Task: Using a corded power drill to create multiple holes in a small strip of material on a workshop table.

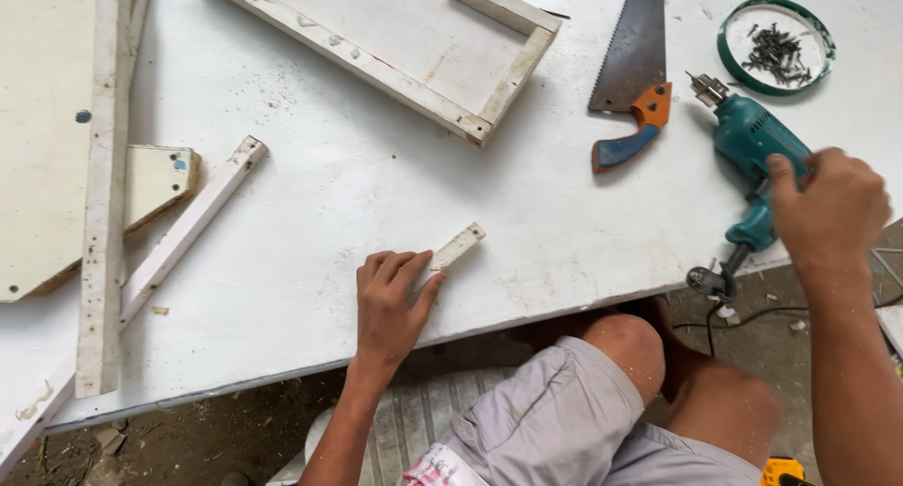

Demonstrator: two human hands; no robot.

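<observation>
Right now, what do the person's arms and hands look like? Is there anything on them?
Both arms are bare, with no sleeves in view. The left hand and the right hand wear no gloves, and no rings or watch show. The person wears light grey shorts, and pale dust specks the knee.

One head-worn camera looks steeply down, close over the white board (376,194) edge.

Bare forearms without sleeves, left grip (390,302), right grip (828,208), light grey shorts (555,420), bare knees
</observation>
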